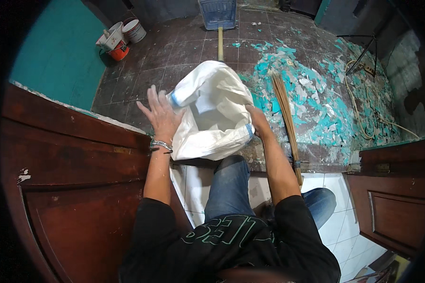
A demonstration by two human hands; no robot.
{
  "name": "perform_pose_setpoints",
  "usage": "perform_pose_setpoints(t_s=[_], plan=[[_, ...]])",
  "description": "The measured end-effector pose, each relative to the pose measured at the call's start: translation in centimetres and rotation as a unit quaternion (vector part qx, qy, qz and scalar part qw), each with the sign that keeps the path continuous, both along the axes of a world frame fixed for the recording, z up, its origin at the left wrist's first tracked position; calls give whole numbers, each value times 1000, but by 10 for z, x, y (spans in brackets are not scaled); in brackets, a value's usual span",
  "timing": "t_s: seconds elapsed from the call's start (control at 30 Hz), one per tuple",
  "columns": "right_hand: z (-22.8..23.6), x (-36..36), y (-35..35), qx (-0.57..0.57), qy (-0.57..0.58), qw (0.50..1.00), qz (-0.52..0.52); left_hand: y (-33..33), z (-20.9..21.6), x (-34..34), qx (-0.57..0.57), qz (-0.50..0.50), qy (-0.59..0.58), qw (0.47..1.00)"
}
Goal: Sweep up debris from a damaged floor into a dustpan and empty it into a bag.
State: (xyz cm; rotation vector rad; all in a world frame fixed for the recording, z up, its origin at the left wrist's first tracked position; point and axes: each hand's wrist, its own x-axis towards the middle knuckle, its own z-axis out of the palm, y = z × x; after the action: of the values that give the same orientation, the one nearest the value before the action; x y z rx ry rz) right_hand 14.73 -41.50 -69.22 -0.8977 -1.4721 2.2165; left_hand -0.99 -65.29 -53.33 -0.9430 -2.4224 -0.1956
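Note:
A white woven sack [205, 145] with blue stripes stands in front of me, its mouth spread wide and its rim folded outward. At the sack's left side is my left hand [163, 115], fingers spread, the palm side close to the cloth. My right hand [258, 120] grips the sack's right rim, the fingers partly hidden by the fold. Just right of it lies a stick broom [285, 111], its bristle end on a heap of turquoise and white paint flakes [297, 89]. Beyond the sack rests a blue dustpan [218, 15] with a long yellowish handle [220, 45].
Paint buckets [133, 31] stand at the far left by a turquoise wall [56, 52]. Wooden door panels [75, 198] flank me on both sides. A pale cord [359, 113] and a black metal stand [373, 54] are at the right. A raised edge borders white tiles [337, 221].

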Motion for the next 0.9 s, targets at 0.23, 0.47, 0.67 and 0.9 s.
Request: perform_pose_setpoints(t_s=[0.23,0.47,0.67,0.9], plan=[[72,-3,-31,-73,-4,985,156,18,-29,-35,-75,-140,-44,986],[17,-11,10,371,-205,906,-3,-2,-60,-95,57,-26,-266,962],[63,-47,-56,490,-25,845,213,63,-40,-36,-100,-349,-333,870],[-18,-55,-84,441,-271,667,536,118,-147,-92,-278,-219,-339,872]])
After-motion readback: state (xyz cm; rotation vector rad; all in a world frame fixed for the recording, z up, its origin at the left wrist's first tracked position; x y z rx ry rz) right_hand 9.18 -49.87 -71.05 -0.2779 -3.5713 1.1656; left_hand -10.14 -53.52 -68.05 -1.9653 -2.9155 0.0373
